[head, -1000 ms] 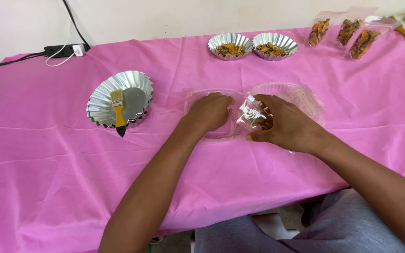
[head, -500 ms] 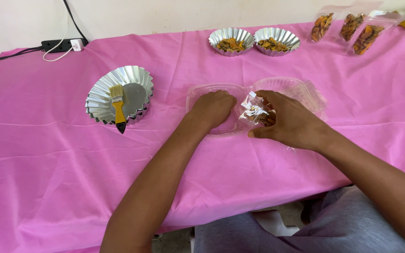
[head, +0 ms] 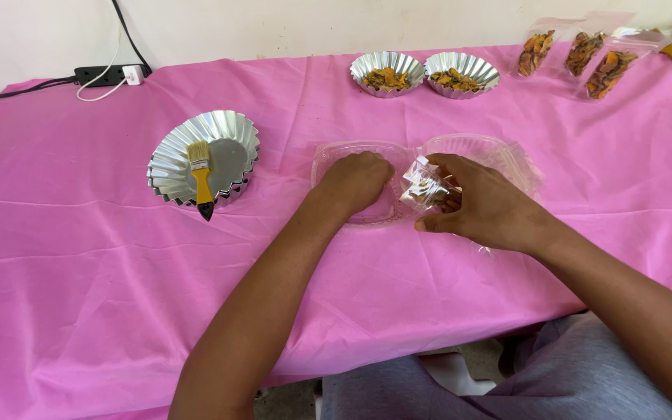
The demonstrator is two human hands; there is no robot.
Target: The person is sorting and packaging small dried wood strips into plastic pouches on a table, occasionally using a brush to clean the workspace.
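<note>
On the cloth (head: 103, 257): clamshell (head: 355, 155) lies open, long axis left-right, right before me.
Left hand (head: 358, 180): curled, pressing its left half; grasps nothing.
Right hand (head: 485, 208): pinching packet (head: 423, 187), just right of my left hand, over the hinge.
</note>
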